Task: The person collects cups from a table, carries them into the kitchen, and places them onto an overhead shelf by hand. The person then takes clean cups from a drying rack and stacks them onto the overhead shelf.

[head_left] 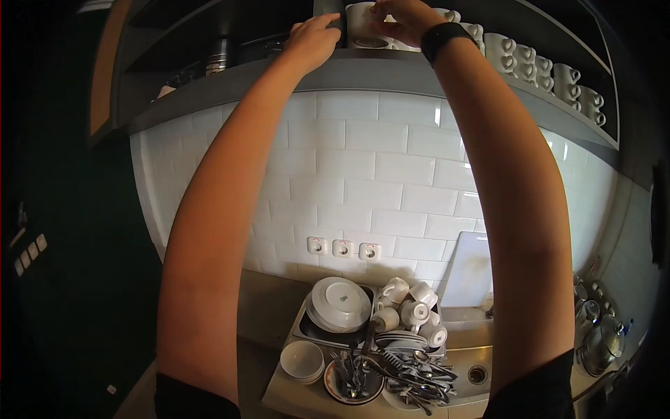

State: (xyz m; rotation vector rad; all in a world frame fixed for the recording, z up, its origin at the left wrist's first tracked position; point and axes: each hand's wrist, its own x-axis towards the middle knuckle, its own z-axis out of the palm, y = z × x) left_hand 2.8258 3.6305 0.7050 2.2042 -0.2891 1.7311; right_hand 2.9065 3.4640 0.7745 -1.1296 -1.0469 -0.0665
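Note:
Both my arms reach up to the grey shelf point(377, 73) above the tiled wall. My right hand point(403, 22), with a black band on the wrist, has its fingers closed at the side of a white mug point(361, 21) near the shelf's front edge. Just left of that mug is my left hand point(315, 43), its fingers stretched out and holding nothing. More white mugs point(500, 52) stand stacked along the right part of the shelf. My right hand partly covers the mugs behind it.
Below are a dish rack with white plates point(341, 305), upturned mugs point(417, 314), white bowls point(302, 360) and piled cutlery point(419, 377). A sink point(471, 342) and white cutting board point(469, 272) are to the right. Metal canisters point(218, 56) stand on the shelf's left.

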